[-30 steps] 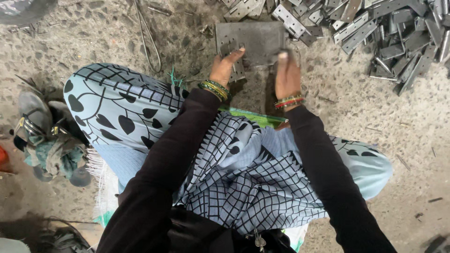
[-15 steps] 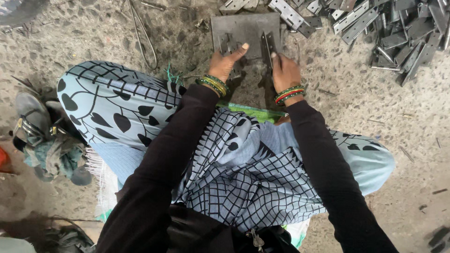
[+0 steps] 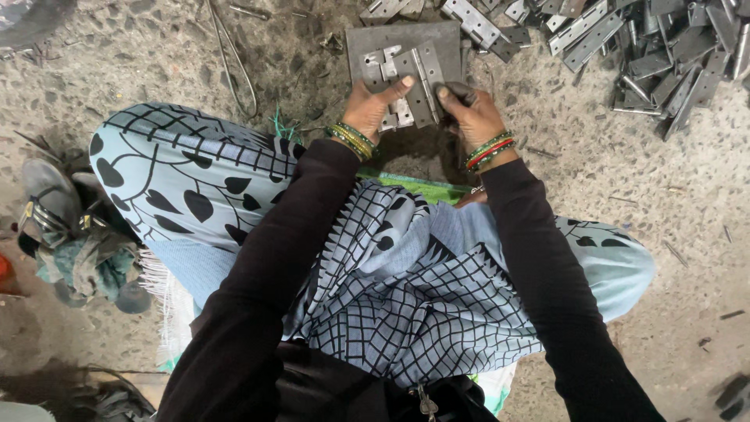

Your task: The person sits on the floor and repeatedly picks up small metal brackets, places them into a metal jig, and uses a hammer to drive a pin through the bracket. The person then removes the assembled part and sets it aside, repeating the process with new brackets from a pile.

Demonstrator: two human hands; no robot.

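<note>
Head view, hinge (image 3: 410, 82) between left hand (image 3: 373, 105), right hand (image 3: 467, 113)

Left hand (image 3: 373, 105) and right hand (image 3: 469, 113) pressing metal hinge (image 3: 410, 78) on steel plate (image 3: 445, 39), hinge pile (image 3: 648, 39) nearby

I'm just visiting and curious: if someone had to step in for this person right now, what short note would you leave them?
Left hand: on the hinge leaves lying on the plate, thumb pressing the left leaf.
Right hand: fingers at the right edge of the same leaves, beside the pin that lies along their joint.
Things: the plate sits flat on the floor straight ahead; a pile of metal hinges lies to the upper right.
Done: two leaves laid together on the plate, pin at the joint.
Left: whether the pin is fully seated cannot be told; the pile has many pieces.
</note>
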